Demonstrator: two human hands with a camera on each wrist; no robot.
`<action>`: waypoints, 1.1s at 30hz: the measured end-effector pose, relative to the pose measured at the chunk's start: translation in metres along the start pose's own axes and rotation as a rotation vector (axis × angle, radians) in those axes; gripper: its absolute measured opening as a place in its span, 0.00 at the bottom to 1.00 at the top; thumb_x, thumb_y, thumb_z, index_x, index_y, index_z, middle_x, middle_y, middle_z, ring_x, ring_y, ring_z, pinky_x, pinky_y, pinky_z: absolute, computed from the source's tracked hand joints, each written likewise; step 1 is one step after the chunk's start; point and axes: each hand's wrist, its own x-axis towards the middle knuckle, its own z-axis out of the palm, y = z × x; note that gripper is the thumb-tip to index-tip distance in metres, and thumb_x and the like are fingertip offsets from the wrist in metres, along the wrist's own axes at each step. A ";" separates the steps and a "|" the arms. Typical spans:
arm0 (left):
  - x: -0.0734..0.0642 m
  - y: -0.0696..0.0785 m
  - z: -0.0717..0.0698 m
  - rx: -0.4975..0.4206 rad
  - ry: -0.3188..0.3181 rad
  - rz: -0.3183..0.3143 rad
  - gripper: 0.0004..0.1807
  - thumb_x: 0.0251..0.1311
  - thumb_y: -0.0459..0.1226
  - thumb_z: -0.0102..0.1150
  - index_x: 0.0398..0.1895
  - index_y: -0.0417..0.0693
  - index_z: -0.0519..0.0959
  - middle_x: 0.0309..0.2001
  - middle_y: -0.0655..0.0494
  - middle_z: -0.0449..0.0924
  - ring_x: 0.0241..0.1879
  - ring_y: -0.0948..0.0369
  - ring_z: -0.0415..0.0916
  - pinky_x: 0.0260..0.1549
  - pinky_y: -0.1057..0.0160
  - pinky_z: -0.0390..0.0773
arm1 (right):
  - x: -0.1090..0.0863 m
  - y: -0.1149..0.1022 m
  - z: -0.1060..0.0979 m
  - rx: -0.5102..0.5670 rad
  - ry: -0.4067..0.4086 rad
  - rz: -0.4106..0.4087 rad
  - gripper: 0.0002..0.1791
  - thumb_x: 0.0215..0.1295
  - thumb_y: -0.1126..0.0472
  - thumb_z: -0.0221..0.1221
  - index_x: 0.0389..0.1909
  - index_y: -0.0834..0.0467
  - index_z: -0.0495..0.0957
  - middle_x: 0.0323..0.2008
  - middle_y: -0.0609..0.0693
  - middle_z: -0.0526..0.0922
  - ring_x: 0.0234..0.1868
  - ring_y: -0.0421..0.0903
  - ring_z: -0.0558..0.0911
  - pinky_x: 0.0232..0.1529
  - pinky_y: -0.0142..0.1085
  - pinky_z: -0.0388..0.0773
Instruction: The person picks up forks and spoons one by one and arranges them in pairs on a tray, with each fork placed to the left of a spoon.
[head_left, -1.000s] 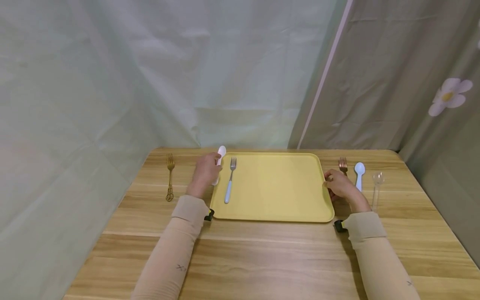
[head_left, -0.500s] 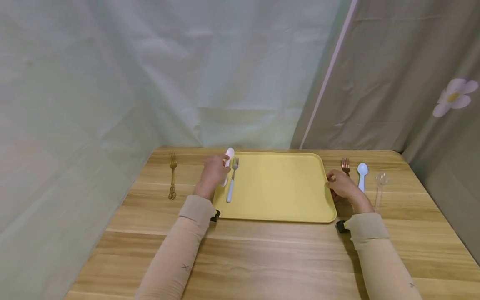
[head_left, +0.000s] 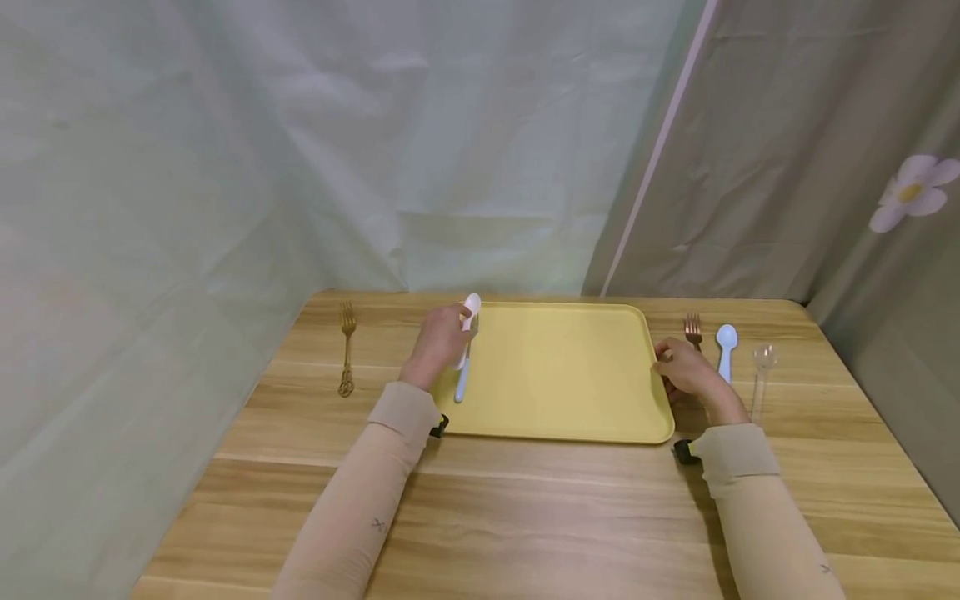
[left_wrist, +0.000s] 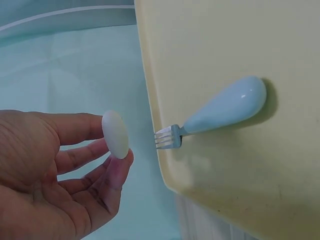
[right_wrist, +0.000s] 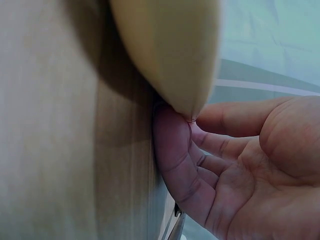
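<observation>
My left hand (head_left: pixel 441 340) pinches a white spoon (head_left: pixel 472 303) between thumb and fingers, over the left end of the yellow tray (head_left: pixel 562 375). In the left wrist view the spoon (left_wrist: pixel 115 134) shows end-on at the fingertips. Just right of it, a fork with a light blue handle (head_left: pixel 462 382) lies on the tray; in the head view the spoon and hand overlap its tines. At the tray's right edge my right hand (head_left: pixel 684 367) grips the rim. The right wrist view has the thumb on top of the tray's edge (right_wrist: pixel 172 60) and a finger under it.
A gold fork (head_left: pixel 347 346) lies on the wooden table (head_left: pixel 525 517) left of the tray. To the right are a copper-coloured fork (head_left: pixel 693 327), a light blue spoon (head_left: pixel 726 350) and a clear spoon (head_left: pixel 763 367). Curtains (head_left: pixel 480 150) hang behind the table.
My left hand has carried the white spoon rightward, from beside the tray's left edge to over the tray by the blue-handled fork. My right hand keeps its grip on the tray's rim.
</observation>
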 end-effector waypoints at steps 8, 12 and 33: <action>0.001 0.007 0.005 0.017 -0.012 0.019 0.21 0.68 0.32 0.65 0.62 0.34 0.79 0.52 0.40 0.83 0.48 0.48 0.80 0.48 0.53 0.83 | -0.002 -0.001 0.000 -0.012 0.007 -0.009 0.18 0.77 0.69 0.48 0.61 0.76 0.61 0.28 0.59 0.78 0.23 0.45 0.81 0.23 0.41 0.84; 0.000 0.009 0.009 0.031 -0.025 0.018 0.21 0.69 0.32 0.64 0.63 0.34 0.78 0.55 0.39 0.83 0.50 0.47 0.81 0.49 0.53 0.84 | -0.002 -0.001 -0.001 -0.010 0.005 -0.010 0.18 0.78 0.69 0.48 0.61 0.76 0.61 0.29 0.59 0.78 0.23 0.46 0.81 0.23 0.41 0.83; -0.004 0.014 0.025 0.010 -0.050 0.018 0.20 0.69 0.31 0.64 0.62 0.33 0.78 0.57 0.37 0.81 0.54 0.44 0.81 0.51 0.52 0.85 | -0.001 0.000 0.001 -0.005 0.003 -0.007 0.18 0.78 0.70 0.48 0.62 0.76 0.61 0.30 0.59 0.78 0.24 0.46 0.81 0.23 0.41 0.83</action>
